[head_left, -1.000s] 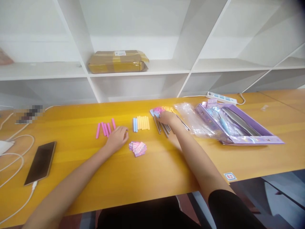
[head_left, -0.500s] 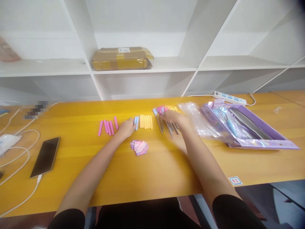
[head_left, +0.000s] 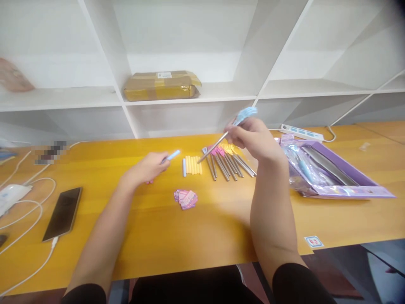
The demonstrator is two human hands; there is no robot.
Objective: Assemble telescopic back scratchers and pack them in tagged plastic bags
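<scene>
My left hand (head_left: 152, 166) is raised over the left part of the table, its fingers closed around a light blue tube (head_left: 173, 155). A bit of pink (head_left: 149, 181) shows beneath it. My right hand (head_left: 248, 135) grips a back scratcher with a blue claw-shaped head (head_left: 247, 113) and a thin metal rod (head_left: 212, 147) slanting down to the left. Between the hands lie another blue tube (head_left: 184, 167) and a row of yellow tubes (head_left: 194, 165). Below my right hand several back scratchers (head_left: 226, 162) with blue, pink and yellow heads are fanned out.
A pile of small pink cards (head_left: 186, 199) lies in the middle. An open purple box (head_left: 344, 192) with wrapped items stands at right, a power strip (head_left: 302, 132) behind it. A phone (head_left: 62, 213) on a cable lies left. A taped carton (head_left: 161, 86) sits on the shelf.
My right hand has lifted a blue-headed back scratcher up from the group. My left hand has picked up one blue tube and drawn it left, now over the pink tubes.
</scene>
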